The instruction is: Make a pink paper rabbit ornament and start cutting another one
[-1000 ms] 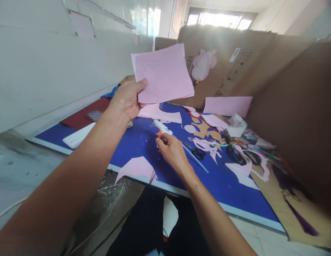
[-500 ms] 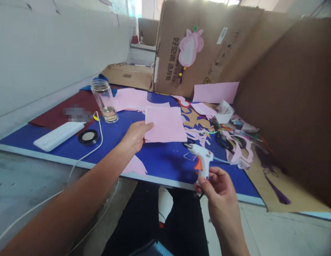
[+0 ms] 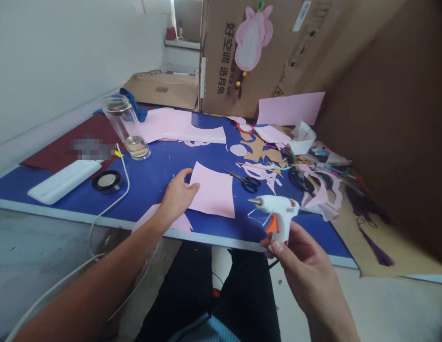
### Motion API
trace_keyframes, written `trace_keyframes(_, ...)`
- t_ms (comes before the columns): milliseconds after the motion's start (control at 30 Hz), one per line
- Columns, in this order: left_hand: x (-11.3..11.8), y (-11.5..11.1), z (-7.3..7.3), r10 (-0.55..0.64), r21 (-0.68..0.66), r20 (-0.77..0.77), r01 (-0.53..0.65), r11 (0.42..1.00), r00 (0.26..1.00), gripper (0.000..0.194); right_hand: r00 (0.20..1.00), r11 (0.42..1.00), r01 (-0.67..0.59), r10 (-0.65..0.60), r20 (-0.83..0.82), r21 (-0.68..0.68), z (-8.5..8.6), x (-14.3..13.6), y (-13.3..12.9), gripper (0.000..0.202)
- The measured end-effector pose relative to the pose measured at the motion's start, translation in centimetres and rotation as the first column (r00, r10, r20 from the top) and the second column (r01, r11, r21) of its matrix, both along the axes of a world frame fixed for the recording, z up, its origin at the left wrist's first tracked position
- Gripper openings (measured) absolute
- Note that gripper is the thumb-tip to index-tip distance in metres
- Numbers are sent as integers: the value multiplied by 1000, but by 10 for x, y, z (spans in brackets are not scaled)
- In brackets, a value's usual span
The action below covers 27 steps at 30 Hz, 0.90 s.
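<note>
My left hand (image 3: pixel 178 194) grips the left edge of a square pink sheet (image 3: pixel 213 192), thumb on top, just over the blue tabletop. In my right hand (image 3: pixel 299 249) is a white hot glue gun (image 3: pixel 282 213) with an orange trigger, held by the lower handle. Its metal nozzle points left, toward the sheet. Black-handled scissors (image 3: pixel 247 182) lie between the sheet and the glue gun. Under my left forearm, another pink paper piece (image 3: pixel 181 225) rests at the front edge of the table.
A glass jar (image 3: pixel 128 128) with some liquid, a tape roll (image 3: pixel 107 181) and a white power strip (image 3: pixel 64 182) with its cord are on the left. Paper scraps (image 3: pixel 264 173) spread across the right. Cardboard (image 3: pixel 278 52) walls stand behind, with a pink hanging ornament (image 3: pixel 250 42).
My left hand has lowered the pink sheet toward the tabletop, uncovering the scissors. The glue gun stays in my right hand, slightly farther right. The camera view has tipped downward.
</note>
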<state>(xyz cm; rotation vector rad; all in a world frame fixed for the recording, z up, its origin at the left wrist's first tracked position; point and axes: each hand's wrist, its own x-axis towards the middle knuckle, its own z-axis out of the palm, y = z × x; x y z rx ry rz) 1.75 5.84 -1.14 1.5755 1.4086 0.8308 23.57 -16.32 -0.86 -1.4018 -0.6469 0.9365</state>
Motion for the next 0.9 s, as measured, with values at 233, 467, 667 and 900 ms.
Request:
trace_keyframes(233,-9,9,2,-5,33,3,5,999,1000,71,991,998,-2,10,136,-60,16,-4,29,67)
trace_keyframes(467,-17,6,25,-70,174,-515,184,967,854,56,991,999,-35,36,131,-13,14,1,43,59)
trace_keyframes(667,-28,6,33,-5,315,-737,350,882,676,39,991,1000,-6,8,133,-17,8,3,40,52)
trace_keyframes(900,-50,20,10,-465,364,-481,652,665,743,25,983,998,57,-61,175,26,5,3,30,36)
